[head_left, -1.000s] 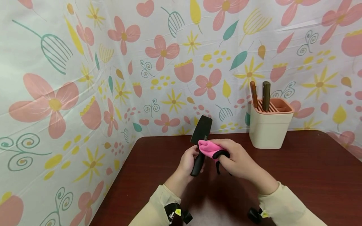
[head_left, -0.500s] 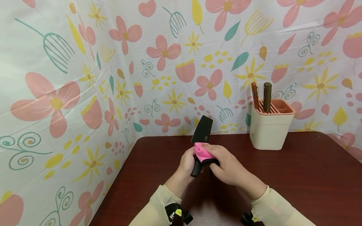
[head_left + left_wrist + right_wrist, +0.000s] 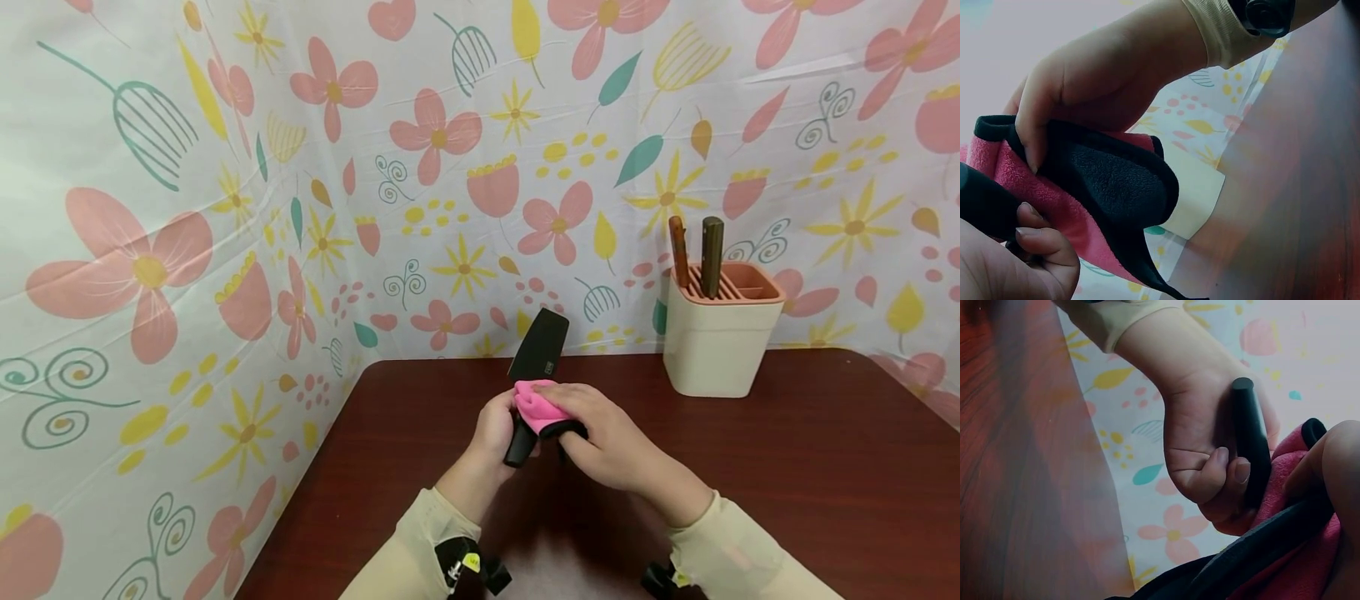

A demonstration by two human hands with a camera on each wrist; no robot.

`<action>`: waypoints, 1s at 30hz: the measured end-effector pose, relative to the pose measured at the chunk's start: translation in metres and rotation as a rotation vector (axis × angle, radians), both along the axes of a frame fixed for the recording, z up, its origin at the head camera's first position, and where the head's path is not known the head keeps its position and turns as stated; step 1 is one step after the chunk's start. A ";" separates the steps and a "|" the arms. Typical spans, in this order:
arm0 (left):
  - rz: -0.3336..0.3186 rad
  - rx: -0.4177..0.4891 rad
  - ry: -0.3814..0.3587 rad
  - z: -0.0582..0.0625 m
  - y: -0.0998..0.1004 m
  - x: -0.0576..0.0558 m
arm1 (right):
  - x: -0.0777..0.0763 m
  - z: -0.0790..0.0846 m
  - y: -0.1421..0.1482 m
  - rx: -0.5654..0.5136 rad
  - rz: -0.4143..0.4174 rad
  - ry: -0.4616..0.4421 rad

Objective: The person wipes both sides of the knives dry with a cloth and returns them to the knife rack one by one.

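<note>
A black kitchen knife with a broad blade (image 3: 542, 346) points up and away over the table in the head view. My left hand (image 3: 492, 435) grips its black handle (image 3: 1249, 434), fingers curled round it in the right wrist view. In my right hand (image 3: 611, 437) is a pink cloth (image 3: 537, 407) with black trim, bunched over the knife where blade meets handle. The left wrist view shows the cloth's dark underside (image 3: 1113, 178) and a trim strip hanging down. The cloth hides the upper part of the handle.
A cream knife block (image 3: 716, 350) with a pink slotted top stands at the back right of the dark red table (image 3: 825, 467). A brown-handled (image 3: 678, 250) and an olive-handled knife (image 3: 712, 254) stick up from it. Floral fabric (image 3: 450, 208) hangs behind and at the left.
My right hand has brought the cloth left and slightly down, from beside the knife onto the base of its blade and handle. The left hand keeps its hold in nearly the same spot.
</note>
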State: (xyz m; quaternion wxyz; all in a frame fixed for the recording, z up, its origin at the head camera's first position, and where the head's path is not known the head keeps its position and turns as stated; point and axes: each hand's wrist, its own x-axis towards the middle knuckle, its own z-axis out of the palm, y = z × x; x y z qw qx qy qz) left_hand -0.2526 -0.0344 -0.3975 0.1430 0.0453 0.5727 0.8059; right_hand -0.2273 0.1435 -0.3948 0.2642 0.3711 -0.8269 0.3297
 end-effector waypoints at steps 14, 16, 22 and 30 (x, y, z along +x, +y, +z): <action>0.016 -0.009 -0.014 -0.001 -0.001 0.000 | 0.003 0.003 0.002 0.010 0.055 0.057; 0.017 -0.007 -0.013 -0.001 -0.001 0.000 | 0.004 0.003 0.002 0.012 0.054 0.053; 0.011 0.003 -0.013 -0.001 -0.001 0.001 | 0.007 0.005 0.001 0.020 0.057 0.047; 0.018 0.021 -0.034 0.000 -0.001 -0.001 | 0.009 0.005 0.001 0.028 0.058 0.051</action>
